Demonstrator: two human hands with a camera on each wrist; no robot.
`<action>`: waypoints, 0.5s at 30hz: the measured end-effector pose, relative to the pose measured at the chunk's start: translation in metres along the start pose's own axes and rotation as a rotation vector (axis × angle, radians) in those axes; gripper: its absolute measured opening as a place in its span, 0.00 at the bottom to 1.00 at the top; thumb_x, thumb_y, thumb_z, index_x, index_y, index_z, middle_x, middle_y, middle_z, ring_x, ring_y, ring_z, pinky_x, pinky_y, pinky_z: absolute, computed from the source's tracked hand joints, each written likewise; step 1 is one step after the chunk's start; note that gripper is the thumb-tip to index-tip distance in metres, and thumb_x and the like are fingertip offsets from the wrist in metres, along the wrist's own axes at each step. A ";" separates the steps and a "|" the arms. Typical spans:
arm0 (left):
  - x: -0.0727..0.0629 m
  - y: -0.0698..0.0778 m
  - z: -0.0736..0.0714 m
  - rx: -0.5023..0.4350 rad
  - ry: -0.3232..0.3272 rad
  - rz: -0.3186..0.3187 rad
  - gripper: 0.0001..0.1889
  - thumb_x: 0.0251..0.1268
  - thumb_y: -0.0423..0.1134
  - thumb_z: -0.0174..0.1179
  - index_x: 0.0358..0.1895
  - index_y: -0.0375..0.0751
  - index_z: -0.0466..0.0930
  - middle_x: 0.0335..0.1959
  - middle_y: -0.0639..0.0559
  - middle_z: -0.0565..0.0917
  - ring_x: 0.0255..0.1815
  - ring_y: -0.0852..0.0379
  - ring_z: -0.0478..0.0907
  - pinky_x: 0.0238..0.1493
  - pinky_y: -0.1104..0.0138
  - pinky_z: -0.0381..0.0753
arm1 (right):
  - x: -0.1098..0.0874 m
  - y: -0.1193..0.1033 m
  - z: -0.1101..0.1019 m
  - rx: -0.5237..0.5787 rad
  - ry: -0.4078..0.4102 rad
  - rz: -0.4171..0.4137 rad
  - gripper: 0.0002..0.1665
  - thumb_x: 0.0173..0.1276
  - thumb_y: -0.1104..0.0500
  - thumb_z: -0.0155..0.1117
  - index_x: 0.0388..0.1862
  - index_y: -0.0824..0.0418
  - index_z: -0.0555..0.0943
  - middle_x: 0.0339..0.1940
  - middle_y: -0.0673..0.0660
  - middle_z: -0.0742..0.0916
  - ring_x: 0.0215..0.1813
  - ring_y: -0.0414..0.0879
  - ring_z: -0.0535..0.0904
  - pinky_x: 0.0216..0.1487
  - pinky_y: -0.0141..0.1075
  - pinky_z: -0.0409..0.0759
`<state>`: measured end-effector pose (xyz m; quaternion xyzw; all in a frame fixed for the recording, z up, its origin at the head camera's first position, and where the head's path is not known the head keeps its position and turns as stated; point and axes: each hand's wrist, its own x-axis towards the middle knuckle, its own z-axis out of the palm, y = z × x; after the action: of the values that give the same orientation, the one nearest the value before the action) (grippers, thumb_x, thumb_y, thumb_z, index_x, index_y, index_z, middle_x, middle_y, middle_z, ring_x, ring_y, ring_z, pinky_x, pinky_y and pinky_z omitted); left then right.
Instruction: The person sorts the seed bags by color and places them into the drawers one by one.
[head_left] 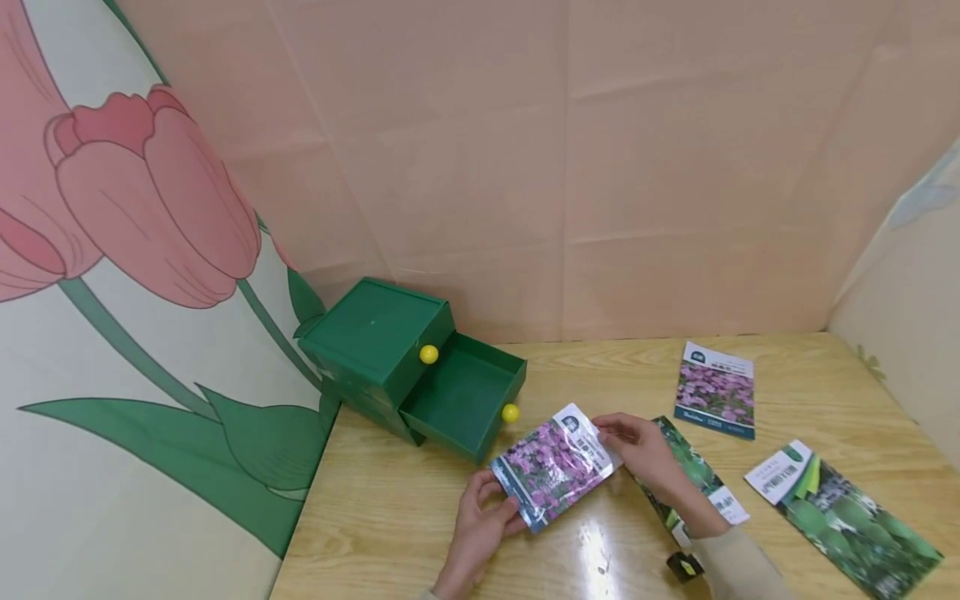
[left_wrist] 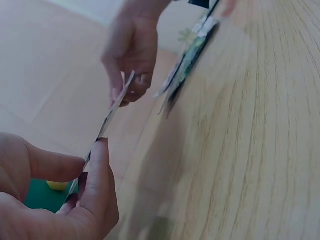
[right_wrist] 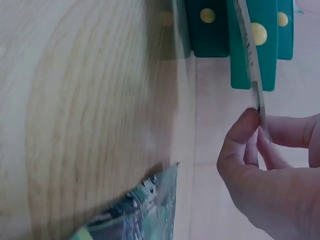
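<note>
A seed packet (head_left: pixel 555 467) with purple flowers is held up by both hands in front of the green drawer box. My left hand (head_left: pixel 480 517) pinches its lower left corner between thumb and fingers, as the left wrist view also shows with the packet (left_wrist: pixel 107 120) edge-on. At the opposite end, my right hand (head_left: pixel 645 458) pinches the packet's white top edge. In the right wrist view that hand's thumb and fingers (right_wrist: pixel 237 132) meet on the thin packet edge. Partly under the right forearm lies a green packet (head_left: pixel 693 467).
The green drawer box (head_left: pixel 375 333) stands at the left wall, one drawer (head_left: pixel 465 392) pulled out, with yellow knobs (head_left: pixel 428 354). Further right lie another purple-flower packet (head_left: pixel 715 392) and a green-fruit packet (head_left: pixel 847 525). A small black object (head_left: pixel 684 567) sits by the right sleeve.
</note>
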<state>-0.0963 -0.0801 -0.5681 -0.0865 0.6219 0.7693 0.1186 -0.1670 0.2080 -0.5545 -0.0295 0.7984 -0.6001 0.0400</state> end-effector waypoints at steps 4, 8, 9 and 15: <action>-0.002 0.002 0.001 -0.023 -0.001 -0.007 0.23 0.69 0.21 0.63 0.65 0.31 0.71 0.54 0.38 0.78 0.40 0.49 0.88 0.47 0.54 0.94 | -0.003 0.000 -0.007 -0.001 -0.017 -0.002 0.18 0.81 0.62 0.64 0.65 0.65 0.84 0.52 0.64 0.89 0.49 0.41 0.85 0.48 0.31 0.87; -0.004 0.004 0.001 -0.025 -0.008 -0.005 0.22 0.69 0.21 0.63 0.64 0.31 0.72 0.54 0.38 0.78 0.40 0.50 0.88 0.47 0.55 0.94 | -0.006 0.000 -0.013 -0.004 -0.047 -0.010 0.20 0.80 0.62 0.65 0.68 0.64 0.83 0.51 0.63 0.89 0.51 0.41 0.85 0.49 0.31 0.87; -0.005 0.005 0.001 -0.025 -0.010 -0.004 0.22 0.69 0.21 0.64 0.63 0.31 0.72 0.54 0.38 0.78 0.41 0.50 0.88 0.47 0.55 0.94 | -0.006 0.000 -0.014 -0.002 -0.056 -0.011 0.21 0.80 0.62 0.65 0.68 0.64 0.82 0.52 0.63 0.88 0.52 0.41 0.86 0.49 0.31 0.87; -0.007 0.010 0.003 -0.020 -0.012 0.002 0.20 0.70 0.23 0.64 0.62 0.31 0.74 0.54 0.40 0.79 0.42 0.50 0.88 0.49 0.56 0.94 | -0.010 -0.006 -0.021 0.019 -0.104 -0.036 0.25 0.80 0.61 0.65 0.72 0.65 0.79 0.51 0.64 0.87 0.49 0.40 0.86 0.41 0.38 0.89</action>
<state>-0.0919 -0.0793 -0.5563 -0.0823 0.6134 0.7762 0.1207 -0.1589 0.2272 -0.5422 -0.0745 0.7887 -0.6061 0.0708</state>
